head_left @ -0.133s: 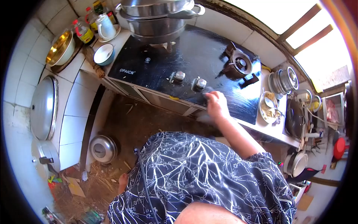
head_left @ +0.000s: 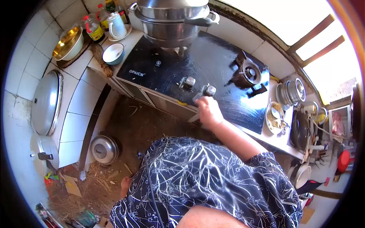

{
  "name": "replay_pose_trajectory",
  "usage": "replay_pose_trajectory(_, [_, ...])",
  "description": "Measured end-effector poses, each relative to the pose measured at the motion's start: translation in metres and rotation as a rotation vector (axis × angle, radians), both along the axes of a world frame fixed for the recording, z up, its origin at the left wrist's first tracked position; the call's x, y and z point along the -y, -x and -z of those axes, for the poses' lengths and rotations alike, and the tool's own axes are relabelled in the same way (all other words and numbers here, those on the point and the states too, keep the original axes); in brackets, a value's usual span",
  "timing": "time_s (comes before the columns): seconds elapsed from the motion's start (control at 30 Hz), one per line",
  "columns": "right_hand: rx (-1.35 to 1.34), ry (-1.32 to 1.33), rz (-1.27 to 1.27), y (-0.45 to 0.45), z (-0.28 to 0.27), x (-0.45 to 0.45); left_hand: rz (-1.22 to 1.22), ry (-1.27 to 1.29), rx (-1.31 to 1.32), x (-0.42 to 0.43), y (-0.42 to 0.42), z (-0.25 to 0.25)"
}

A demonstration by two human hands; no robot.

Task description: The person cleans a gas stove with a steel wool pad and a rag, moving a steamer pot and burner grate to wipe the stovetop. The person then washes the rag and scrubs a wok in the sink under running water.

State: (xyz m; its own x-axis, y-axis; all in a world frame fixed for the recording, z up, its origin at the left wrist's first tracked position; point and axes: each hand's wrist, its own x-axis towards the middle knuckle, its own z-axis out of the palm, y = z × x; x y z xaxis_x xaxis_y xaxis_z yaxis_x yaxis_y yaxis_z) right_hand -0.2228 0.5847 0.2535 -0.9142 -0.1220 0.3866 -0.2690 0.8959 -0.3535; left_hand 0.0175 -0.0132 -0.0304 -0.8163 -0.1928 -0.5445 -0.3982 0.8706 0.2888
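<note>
The right hand (head_left: 208, 113) is over the front edge of the black stove (head_left: 232, 106), just on the near side of the right knob (head_left: 210, 90). Its fingers are curled and bunched together, with the back of the hand turned up. The fingertips point toward the stove's front edge, left of that knob. They are slightly blurred, so I cannot tell whether they grip anything or press on the glass. The left hand is out of view, so its state cannot be told.

The stove lies flat, directly ahead of the person. Its long axis runs from left to right across the view, slanting down toward the right, and the edge nearest the knobs faces the person. The left knob (head_left: 190, 81) sits a little farther from the hand than the right one.

A tall steel pot (head_left: 169, 32) stands on the far left part of the stove, well apart from the hand. The bare burner (head_left: 249, 73) is at the far right. Beyond the stove's left end, a blue bowl (head_left: 113, 54) stands on the white table (head_left: 132, 41). Past its right end is a dish (head_left: 270, 127) with food in it.
</note>
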Motion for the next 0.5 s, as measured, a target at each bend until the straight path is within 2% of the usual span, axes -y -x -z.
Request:
replay_pose_trajectory(0.03, [0.053, -0.003, -0.105, 0.005, -0.004, 0.012, 0.087, 0.005, 0.010, 0.011, -0.007, 0.009])
replay_pose_trajectory(0.07, [0.030, 0.037, -0.174, 0.010, -0.010, 0.020, 0.076, -0.003, -0.003, 0.013, -0.016, 0.026])
replay_pose_trajectory(0.13, [0.014, 0.143, -0.273, 0.023, -0.024, 0.039, 0.205, 0.076, -0.145, 0.018, -0.038, 0.039])
replay_pose_trajectory(0.23, [-0.134, 0.209, -0.249, 0.076, -0.039, 0.045, 0.131, 0.083, -0.108, 0.011, -0.063, 0.031])
replay_pose_trajectory(0.3, [-0.078, 0.169, -0.060, 0.121, -0.038, 0.043, 0.073, 0.086, -0.064, 0.003, -0.066, 0.026])
replay_pose_trajectory(0.37, [0.142, -0.064, 0.170, 0.153, -0.039, 0.044, 0.055, 0.086, -0.042, -0.003, -0.059, 0.027])
replay_pose_trajectory(0.43, [0.362, -0.204, 0.274, 0.165, -0.025, 0.074, 0.046, 0.092, -0.025, -0.008, -0.052, 0.024])
replay_pose_trajectory(0.5, [0.400, -0.325, 0.038, 0.147, -0.028, 0.107, 0.046, 0.093, -0.020, -0.010, -0.043, 0.022])
